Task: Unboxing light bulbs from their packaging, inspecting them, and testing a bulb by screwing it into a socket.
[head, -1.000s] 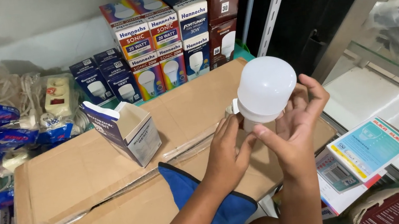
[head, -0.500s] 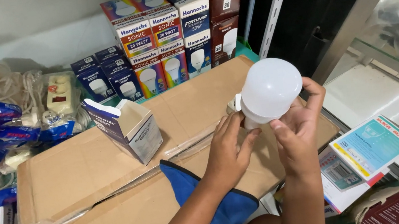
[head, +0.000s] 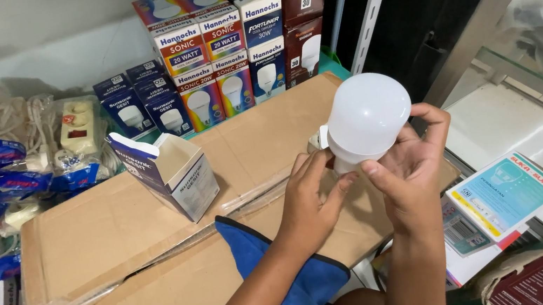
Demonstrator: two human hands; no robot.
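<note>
I am holding a large white bulb (head: 367, 116) just above the big cardboard carton (head: 121, 244), near its right end. My right hand (head: 410, 172) is gripping the bulb's body from behind, thumb across the front, while my left hand (head: 310, 200) is closing its fingers around the base underneath. An open blue-and-white bulb box (head: 167, 173) is lying on the carton's middle, and stacked bulb boxes (head: 228, 45) are standing behind the carton.

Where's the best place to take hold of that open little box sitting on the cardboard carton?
Probably grip the open bulb box across its two long side walls, coming from above. It lies tilted with the open flap toward the wall, so its mouth end looks weakest.
</note>
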